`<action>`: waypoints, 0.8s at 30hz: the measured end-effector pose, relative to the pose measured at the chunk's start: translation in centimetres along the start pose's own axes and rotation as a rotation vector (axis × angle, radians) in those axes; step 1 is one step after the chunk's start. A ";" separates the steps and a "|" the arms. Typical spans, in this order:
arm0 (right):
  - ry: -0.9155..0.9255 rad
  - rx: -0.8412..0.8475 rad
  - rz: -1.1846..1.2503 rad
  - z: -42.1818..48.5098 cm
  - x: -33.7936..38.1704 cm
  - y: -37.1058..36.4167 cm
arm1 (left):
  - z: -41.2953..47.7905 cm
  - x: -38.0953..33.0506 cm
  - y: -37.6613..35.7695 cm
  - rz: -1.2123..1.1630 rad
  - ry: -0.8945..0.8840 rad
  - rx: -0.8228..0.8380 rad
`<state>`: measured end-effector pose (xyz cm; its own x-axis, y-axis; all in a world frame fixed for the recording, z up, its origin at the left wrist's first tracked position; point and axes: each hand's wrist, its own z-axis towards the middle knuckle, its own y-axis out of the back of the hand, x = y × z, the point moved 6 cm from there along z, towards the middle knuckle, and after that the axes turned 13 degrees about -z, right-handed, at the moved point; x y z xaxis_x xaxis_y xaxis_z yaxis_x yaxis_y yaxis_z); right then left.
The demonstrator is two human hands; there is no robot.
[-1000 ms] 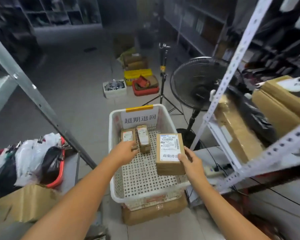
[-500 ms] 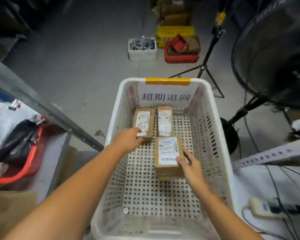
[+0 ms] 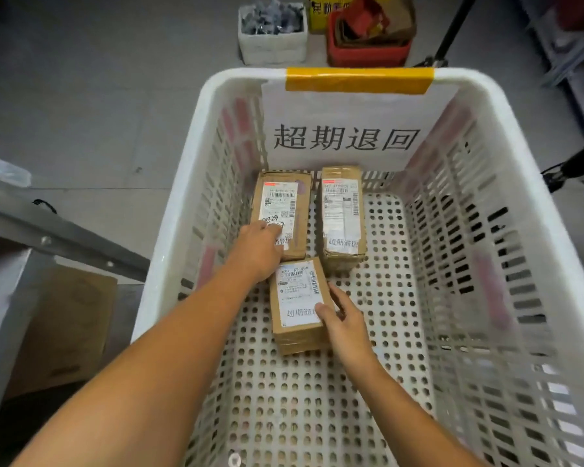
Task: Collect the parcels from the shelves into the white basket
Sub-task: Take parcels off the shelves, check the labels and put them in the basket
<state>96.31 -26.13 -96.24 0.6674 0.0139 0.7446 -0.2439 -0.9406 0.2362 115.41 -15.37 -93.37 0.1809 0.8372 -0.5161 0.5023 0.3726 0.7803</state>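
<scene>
The white basket (image 3: 506,203) with a paper sign taped to its far wall fills the view. Three brown cardboard parcels with white labels lie on its perforated floor. Two stand side by side at the far wall: the left parcel (image 3: 285,200) and the right parcel (image 3: 343,214). My left hand (image 3: 258,249) rests on the near end of the left parcel, fingers laid over its label. In front of them lies the third parcel (image 3: 295,305), which my right hand (image 3: 343,320) holds at its near right corner, thumb on the label and fingers along the side.
A grey metal shelf beam (image 3: 64,237) and a cardboard box (image 3: 68,328) are at the left of the basket. Beyond the basket on the floor stand a small white bin (image 3: 272,45) and a red bin (image 3: 368,50). A black tripod leg (image 3: 452,28) rises at the back right.
My head has dropped closer over the basket. My right hand has lowered the third parcel onto the basket floor, and my left hand stays on the left parcel.
</scene>
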 end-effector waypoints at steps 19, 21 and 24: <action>-0.001 0.105 -0.094 -0.9 -2.4 -2.5 | -0.5 1.0 -0.6 -0.027 -0.056 -0.093; 0.012 0.097 -0.104 -0.5 -2.0 -3.1 | -0.4 1.1 -0.7 -0.024 -0.059 -0.093; 0.021 0.040 -0.100 0.6 -1.7 -3.0 | -0.2 1.2 -0.8 -0.024 -0.071 -0.087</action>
<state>96.30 -23.48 -98.59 0.6718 0.1153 0.7317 -0.1484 -0.9469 0.2854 115.03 -14.53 -94.55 0.2305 0.7981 -0.5567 0.4326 0.4284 0.7933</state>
